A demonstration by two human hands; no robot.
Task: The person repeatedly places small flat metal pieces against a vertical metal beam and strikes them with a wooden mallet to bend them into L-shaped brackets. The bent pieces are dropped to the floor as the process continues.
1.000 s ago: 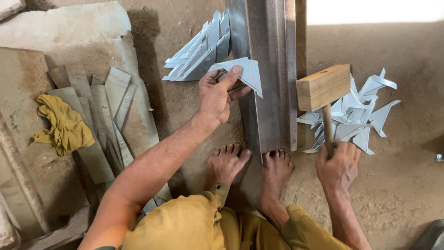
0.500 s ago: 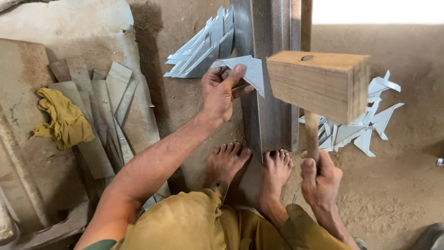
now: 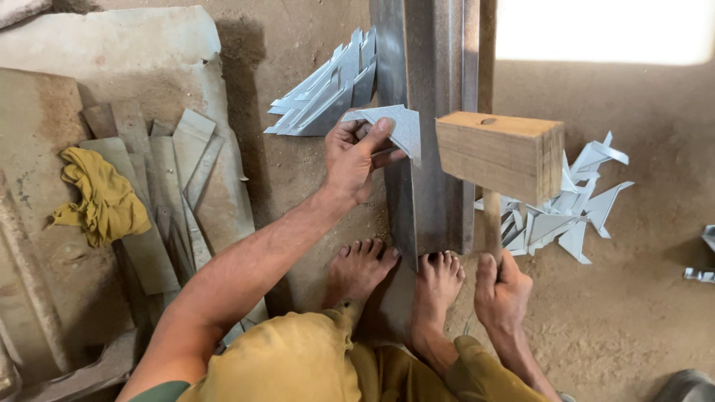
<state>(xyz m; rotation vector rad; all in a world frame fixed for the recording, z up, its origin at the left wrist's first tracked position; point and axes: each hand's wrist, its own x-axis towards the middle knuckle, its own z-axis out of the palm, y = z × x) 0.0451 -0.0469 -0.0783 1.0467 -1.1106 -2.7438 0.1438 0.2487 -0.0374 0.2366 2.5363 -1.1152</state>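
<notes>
My left hand (image 3: 356, 156) grips a flat, pointed sheet-metal piece (image 3: 398, 124) and holds it against the long steel angle bar (image 3: 428, 82) that runs away from me along the ground. My right hand (image 3: 500, 289) is closed round the handle of a wooden mallet (image 3: 500, 155), whose big block head hangs in the air just right of the bar. Both my bare feet (image 3: 402, 272) rest on the near end of the bar.
A stack of similar cut metal pieces (image 3: 328, 88) lies left of the bar; a loose heap of bent ones (image 3: 570, 208) lies right. Metal strips (image 3: 167, 186) and a yellow rag (image 3: 104, 201) lie on a slab at left. Small metal bits (image 3: 700, 257) sit at far right.
The mallet rose from a low position beside the right heap to high near the camera, then dropped a little and shifted right. My left hand kept the metal piece on the bar.
</notes>
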